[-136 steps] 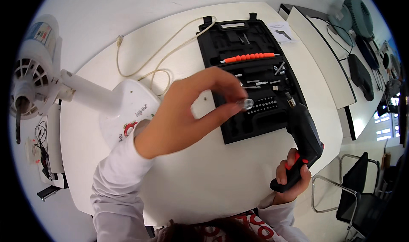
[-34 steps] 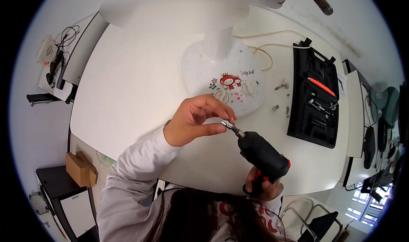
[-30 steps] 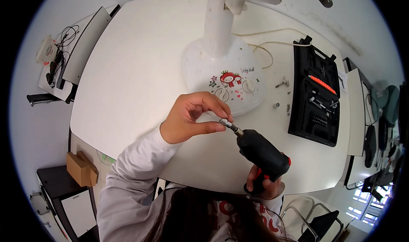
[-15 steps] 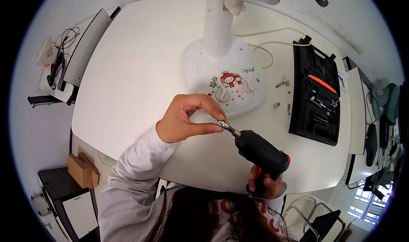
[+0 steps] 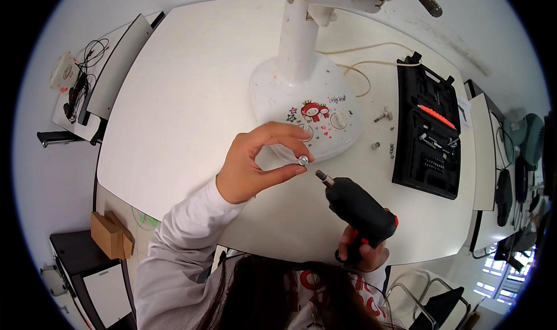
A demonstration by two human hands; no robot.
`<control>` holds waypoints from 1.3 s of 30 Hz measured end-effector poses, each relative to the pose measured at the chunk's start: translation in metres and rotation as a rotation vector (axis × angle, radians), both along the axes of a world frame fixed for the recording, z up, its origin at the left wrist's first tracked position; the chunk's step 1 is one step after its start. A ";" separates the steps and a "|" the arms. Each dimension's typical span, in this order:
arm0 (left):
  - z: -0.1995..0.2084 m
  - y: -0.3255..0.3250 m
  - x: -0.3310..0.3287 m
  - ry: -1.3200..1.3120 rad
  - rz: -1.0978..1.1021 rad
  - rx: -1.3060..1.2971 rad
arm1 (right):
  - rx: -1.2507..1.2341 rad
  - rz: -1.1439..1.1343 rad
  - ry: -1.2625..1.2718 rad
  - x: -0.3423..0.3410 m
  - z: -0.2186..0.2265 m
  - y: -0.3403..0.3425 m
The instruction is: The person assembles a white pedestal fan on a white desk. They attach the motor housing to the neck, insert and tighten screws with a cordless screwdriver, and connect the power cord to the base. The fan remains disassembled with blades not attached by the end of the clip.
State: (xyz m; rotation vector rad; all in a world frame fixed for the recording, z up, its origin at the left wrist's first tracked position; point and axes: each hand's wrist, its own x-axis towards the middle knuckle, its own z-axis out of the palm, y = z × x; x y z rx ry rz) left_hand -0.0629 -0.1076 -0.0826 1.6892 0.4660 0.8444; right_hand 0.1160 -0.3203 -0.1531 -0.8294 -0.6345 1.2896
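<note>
Between thumb and fingertip, my left hand [image 5: 255, 159] pinches a small silver socket bit [image 5: 303, 161], its round end showing. My right hand [image 5: 366, 254] is wrapped round the handle of a black cordless screwdriver [image 5: 360, 209] with red trim. Its bare metal chuck [image 5: 324, 178] points up and left, a short gap from the socket bit. Just beyond my left hand stands the white base [image 5: 342, 138] of an electric fan, with printed red cartoon figures and knobs; my fingers hide part of one knob.
An open black tool case [image 5: 426, 176] with bits and an orange-red piece lies on the right of the white table [image 5: 185, 86]. Beside it are a metal-and-white bolt [image 5: 384, 115], a loose socket [image 5: 375, 146] and several small screws [image 5: 391, 150]. A pale cord [image 5: 371, 63] runs behind the fan.
The socket bit has come off the screwdriver's chuck and is now in my left fingers, turned end-on. The screwdriver has shifted slightly right, opening a gap between them.
</note>
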 end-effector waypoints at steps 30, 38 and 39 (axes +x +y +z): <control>0.003 0.006 -0.005 0.249 -0.066 0.355 | -0.053 0.089 0.101 0.000 0.018 0.009; 0.002 -0.006 -0.001 0.321 -0.207 0.079 | -0.012 0.137 0.065 0.011 0.023 0.007; 0.003 -0.009 0.002 0.346 -0.216 0.164 | -0.012 0.149 0.059 0.011 0.021 0.006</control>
